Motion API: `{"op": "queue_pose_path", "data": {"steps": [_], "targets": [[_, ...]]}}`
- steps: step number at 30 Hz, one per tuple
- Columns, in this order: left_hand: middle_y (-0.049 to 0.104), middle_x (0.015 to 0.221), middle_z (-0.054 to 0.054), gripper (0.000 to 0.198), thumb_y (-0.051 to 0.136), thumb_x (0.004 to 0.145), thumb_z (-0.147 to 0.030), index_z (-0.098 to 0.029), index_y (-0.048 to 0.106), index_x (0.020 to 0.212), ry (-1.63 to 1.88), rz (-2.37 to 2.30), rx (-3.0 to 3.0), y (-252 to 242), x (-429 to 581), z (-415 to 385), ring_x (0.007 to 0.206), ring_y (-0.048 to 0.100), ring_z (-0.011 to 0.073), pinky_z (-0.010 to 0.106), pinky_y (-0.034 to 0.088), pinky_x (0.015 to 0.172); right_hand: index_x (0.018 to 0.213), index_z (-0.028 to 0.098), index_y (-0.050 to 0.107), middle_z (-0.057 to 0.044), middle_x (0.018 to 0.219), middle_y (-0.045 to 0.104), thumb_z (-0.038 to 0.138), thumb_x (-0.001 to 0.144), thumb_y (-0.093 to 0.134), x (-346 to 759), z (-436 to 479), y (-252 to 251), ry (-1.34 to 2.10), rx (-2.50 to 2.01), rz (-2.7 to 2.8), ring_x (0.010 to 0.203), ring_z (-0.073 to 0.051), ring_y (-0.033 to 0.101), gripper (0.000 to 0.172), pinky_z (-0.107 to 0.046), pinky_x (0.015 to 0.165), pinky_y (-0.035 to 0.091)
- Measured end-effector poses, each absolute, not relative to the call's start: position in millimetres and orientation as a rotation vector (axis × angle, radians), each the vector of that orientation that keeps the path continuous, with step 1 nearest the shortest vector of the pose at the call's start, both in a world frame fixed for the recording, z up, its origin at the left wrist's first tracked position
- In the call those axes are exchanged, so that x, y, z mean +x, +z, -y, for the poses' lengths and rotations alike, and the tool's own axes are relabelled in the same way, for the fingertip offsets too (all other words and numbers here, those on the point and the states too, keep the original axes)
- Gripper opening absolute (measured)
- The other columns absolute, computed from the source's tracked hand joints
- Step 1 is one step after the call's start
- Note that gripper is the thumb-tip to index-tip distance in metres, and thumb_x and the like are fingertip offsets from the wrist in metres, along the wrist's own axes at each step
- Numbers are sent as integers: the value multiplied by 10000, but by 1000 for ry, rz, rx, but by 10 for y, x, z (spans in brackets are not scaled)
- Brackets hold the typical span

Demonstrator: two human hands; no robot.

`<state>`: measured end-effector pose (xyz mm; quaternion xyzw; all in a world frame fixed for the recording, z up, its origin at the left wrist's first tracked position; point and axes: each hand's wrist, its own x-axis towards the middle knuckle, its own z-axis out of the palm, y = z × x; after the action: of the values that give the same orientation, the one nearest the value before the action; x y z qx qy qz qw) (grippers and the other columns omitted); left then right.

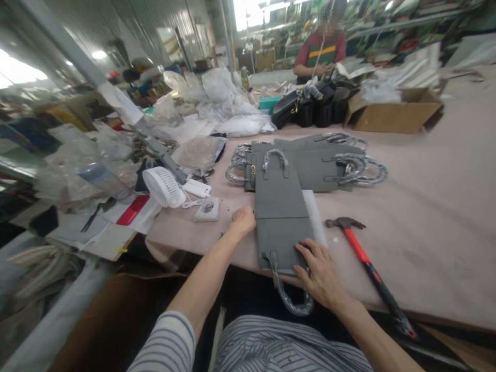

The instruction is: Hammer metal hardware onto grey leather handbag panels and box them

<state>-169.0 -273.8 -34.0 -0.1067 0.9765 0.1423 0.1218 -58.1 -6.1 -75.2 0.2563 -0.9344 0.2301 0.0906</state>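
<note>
A long grey bag panel (281, 199) lies lengthwise before me, with a seam across its middle and a plastic-wrapped handle at each end. Its near handle (293, 302) hangs over the table's front edge. At the panel's left edge, by the seam, my left hand (244, 219) is closed, its fingertips partly hidden. My right hand (321, 268) rests on the near right part of the panel with its fingers spread. A white sheet (315, 212) shows from under the right side. Beyond, more grey bag panels (315, 165) with wrapped handles are piled crosswise.
A claw hammer (358, 248) lies to the right, its grip over the table edge. Left are a small white fan (165, 188), a white device (197, 188) and a red case (133, 210). Black bags (306, 106), a cardboard box (399, 113) and a person (321, 49) are at the back.
</note>
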Motion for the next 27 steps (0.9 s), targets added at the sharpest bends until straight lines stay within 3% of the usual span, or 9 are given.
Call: {"op": "queue_pose_path", "data": {"steps": [5, 7, 10, 13, 15, 17, 27], "targets": [[764, 920, 219, 109, 680, 711, -130, -115, 726, 809, 492, -2822, -360, -354, -1770, 2764, 976, 731, 331, 331, 516, 796, 1300, 128, 592, -184, 1338, 537, 292, 896, 602, -551, 84, -666, 697, 742, 2825, 1251, -347, 471, 435, -532, 1069, 413], [766, 889, 193, 79, 632, 769, -158, -131, 703, 789, 549, -2856, -393, -342, -1730, 2816, 936, 733, 304, 318, 516, 769, 1306, 131, 590, -182, 1341, 539, 286, 894, 606, -542, 87, -650, 714, 734, 2830, 1260, -346, 466, 440, -531, 1076, 407], [766, 917, 135, 182, 494, 893, -209, -150, 666, 897, 659, -2923, -403, -323, -1569, 2867, 883, 729, 229, 280, 527, 743, 1305, 143, 594, -177, 1344, 548, 281, 888, 612, -533, 89, -645, 742, 716, 2825, 1270, -347, 467, 440, -542, 1080, 401], [743, 859, 64, 188, 465, 925, -261, -166, 627, 942, 1168, -2889, -323, -339, -1289, 2757, 777, 728, 173, 247, 549, 704, 1305, 147, 599, -175, 1345, 553, 276, 877, 627, -528, 90, -651, 751, 705, 2827, 1282, -348, 464, 448, -546, 1089, 393], [712, 800, 28, 164, 523, 911, -299, -174, 623, 948, 1634, -2742, -224, -372, -1065, 2575, 746, 726, 168, 252, 563, 707, 1307, 144, 598, -174, 1346, 552, 277, 871, 642, -527, 88, -652, 752, 700, 2837, 1285, -346, 460, 458, -542, 1100, 385], [693, 777, 9, 175, 555, 916, -322, -179, 627, 987, 1875, -2585, -150, -411, -854, 2353, 741, 726, 166, 259, 571, 720, 1311, 140, 596, -174, 1349, 549, 281, 868, 655, -526, 85, -649, 749, 699, 2845, 1286, -346, 457, 468, -538, 1111, 375], [728, 843, 25, 128, 561, 955, -298, -198, 625, 909, 1885, -2688, 41, -586, -522, 1968, 813, 713, 156, 276, 580, 806, 1306, 154, 595, -170, 1356, 552, 302, 878, 653, -514, 70, -646, 736, 699, 2845, 1289, -351, 454, 457, -540, 1111, 358]]}}
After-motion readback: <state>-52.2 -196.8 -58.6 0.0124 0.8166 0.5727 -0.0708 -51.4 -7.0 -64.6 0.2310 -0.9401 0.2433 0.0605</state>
